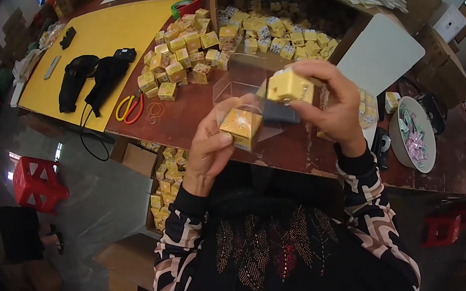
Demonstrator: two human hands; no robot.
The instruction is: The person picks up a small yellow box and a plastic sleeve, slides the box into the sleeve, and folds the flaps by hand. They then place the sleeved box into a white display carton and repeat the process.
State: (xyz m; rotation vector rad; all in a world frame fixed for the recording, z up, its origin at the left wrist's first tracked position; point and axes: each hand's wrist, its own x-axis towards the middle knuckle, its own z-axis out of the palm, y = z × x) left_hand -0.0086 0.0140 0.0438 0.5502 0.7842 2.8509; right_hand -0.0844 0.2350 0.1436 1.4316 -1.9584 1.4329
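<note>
My left hand (209,146) is closed around a clear plastic box (239,76), its transparent walls rising above my fingers. At the near end of it sits a small yellow box (240,126), glinting on top, with my thumb along its side. Between the thumb and fingers of my right hand (334,94) is another yellow box (289,87), raised beside the clear box's far side. Just behind it lies a dark flat object (277,113), partly covered by the clear plastic. More yellow boxes (367,108) show past my right wrist.
Many yellow boxes (176,69) are heaped on the red-brown table, with more in a large open carton (289,40). Red-and-yellow pliers (131,107) lie left. On the right stands a bowl of small packets (415,136). A carton of yellow boxes (169,182) is below the table's edge.
</note>
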